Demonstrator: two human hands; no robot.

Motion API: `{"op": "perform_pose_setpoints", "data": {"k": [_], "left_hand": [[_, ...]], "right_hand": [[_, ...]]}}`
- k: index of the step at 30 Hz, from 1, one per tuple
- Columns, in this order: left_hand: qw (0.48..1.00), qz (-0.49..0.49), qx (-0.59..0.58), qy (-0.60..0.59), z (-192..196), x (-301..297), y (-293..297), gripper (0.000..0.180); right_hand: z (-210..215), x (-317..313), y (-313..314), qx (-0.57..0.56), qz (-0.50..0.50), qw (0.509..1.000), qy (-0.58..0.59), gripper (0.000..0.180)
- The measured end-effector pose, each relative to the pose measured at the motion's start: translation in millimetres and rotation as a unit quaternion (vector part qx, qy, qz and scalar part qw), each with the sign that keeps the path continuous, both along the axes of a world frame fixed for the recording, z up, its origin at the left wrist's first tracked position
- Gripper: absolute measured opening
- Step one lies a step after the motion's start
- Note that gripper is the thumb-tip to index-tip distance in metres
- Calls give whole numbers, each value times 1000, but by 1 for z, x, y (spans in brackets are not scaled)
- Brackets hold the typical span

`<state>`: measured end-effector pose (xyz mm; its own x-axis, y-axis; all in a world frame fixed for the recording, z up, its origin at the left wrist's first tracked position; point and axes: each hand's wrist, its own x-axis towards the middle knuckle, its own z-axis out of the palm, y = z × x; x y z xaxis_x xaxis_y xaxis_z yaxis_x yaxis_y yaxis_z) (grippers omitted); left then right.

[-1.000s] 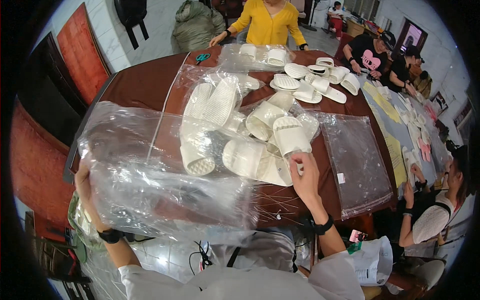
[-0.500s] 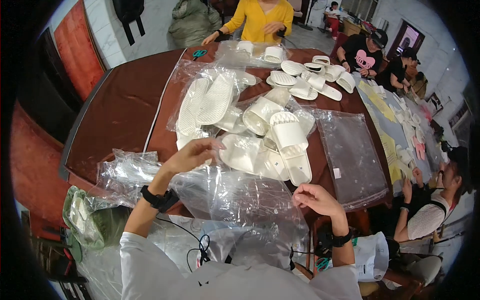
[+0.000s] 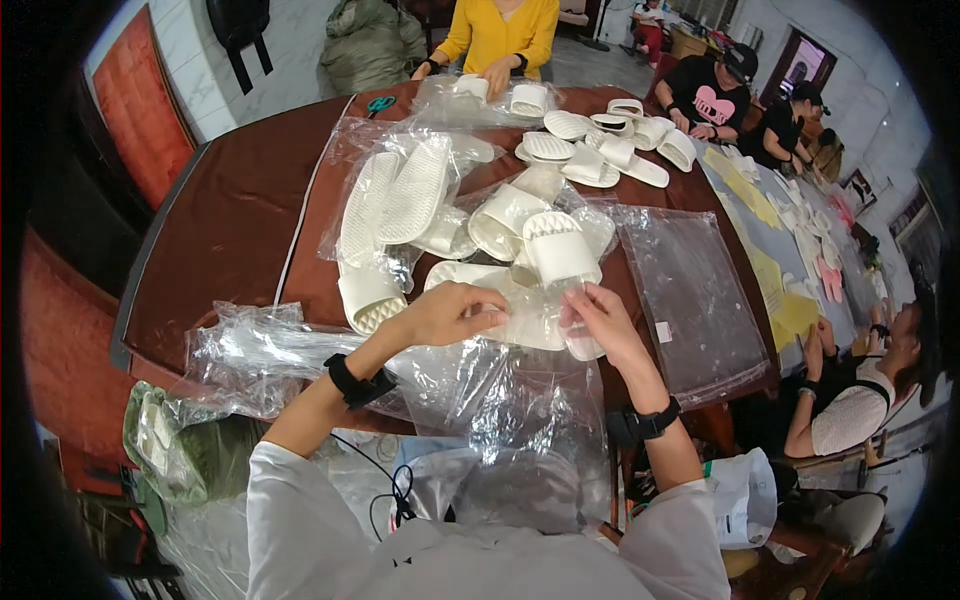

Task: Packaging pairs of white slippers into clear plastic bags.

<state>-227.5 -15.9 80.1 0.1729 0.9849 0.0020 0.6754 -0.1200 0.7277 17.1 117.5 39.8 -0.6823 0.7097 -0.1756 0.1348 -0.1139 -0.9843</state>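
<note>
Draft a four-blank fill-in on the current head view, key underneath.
1. The tablecloth under the nearest heap of white slippers is ____.
2. The flat clear bag with a white label lies to the ____ of that heap.
3. The wearer's ____ hand is farther from that bag than the other hand.
4. The person opposite wears a ____ top.

Missing words: brown; right; left; yellow.

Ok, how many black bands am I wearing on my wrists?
2: one black band on your left wrist, another black band on your right wrist.
</note>
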Motion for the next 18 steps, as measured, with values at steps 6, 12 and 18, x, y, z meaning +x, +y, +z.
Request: {"op": "perform_pose_setpoints", "data": {"k": [6,12,18], "left_hand": [[987,119,107,19,-20,-20,-4,26],[984,148,76,-62,-31,-42,0,21],[981,182,24,63,-25,-41,3,26]], "right_hand": [[-10,23,23,118,-94,988,-7,27],[0,83,-1,-15,22,999,-42,42],[-28,161,-51,-59,185,979,-66,26]]}}
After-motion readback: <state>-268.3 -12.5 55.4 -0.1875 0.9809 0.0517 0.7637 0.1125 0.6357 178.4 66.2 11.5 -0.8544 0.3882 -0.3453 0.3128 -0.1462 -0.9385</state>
